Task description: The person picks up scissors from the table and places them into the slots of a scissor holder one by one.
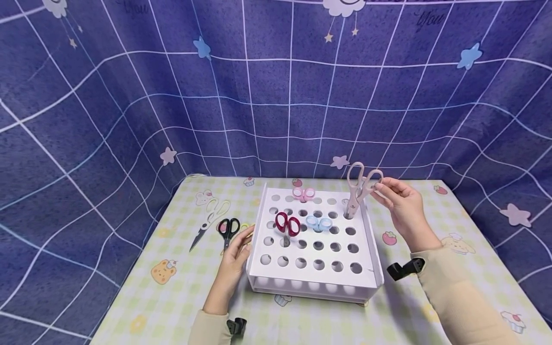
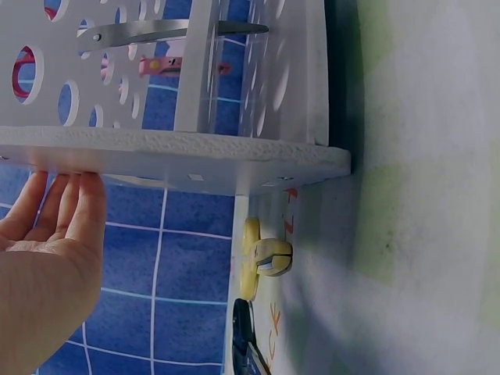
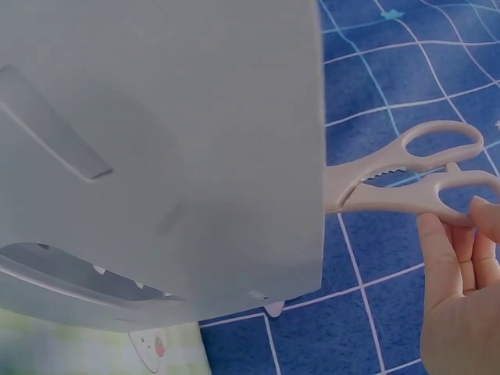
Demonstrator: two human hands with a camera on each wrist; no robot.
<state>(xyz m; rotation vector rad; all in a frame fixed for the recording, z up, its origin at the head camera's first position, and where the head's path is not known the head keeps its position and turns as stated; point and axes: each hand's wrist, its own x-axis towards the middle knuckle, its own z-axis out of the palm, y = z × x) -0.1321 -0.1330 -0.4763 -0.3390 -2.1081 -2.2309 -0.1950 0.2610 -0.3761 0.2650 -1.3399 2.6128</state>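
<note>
In the head view, a white rack (image 1: 276, 273) with rows of round holes stands on the table. My right hand (image 1: 404, 203) pinches one handle loop of large pale pink scissors (image 1: 352, 205), whose lower end is in a hole near the rack's back right corner. The right wrist view shows thumb and fingers on that loop of the scissors (image 3: 351, 186). Against the rack's left side rests my left hand (image 1: 235, 258), fingers straight along the panel. Dark red scissors (image 1: 286, 231), light blue scissors (image 1: 318, 224) and small pink scissors (image 1: 303, 197) stand in other holes.
Left of the rack lie black-handled scissors (image 1: 227, 234) and pale-handled scissors with dark blades (image 1: 199, 236). Yellow scissors (image 2: 273, 258) lie close beside the rack, partly hidden by my left hand in the head view. A blue gridded curtain (image 1: 267, 115) hangs behind the table.
</note>
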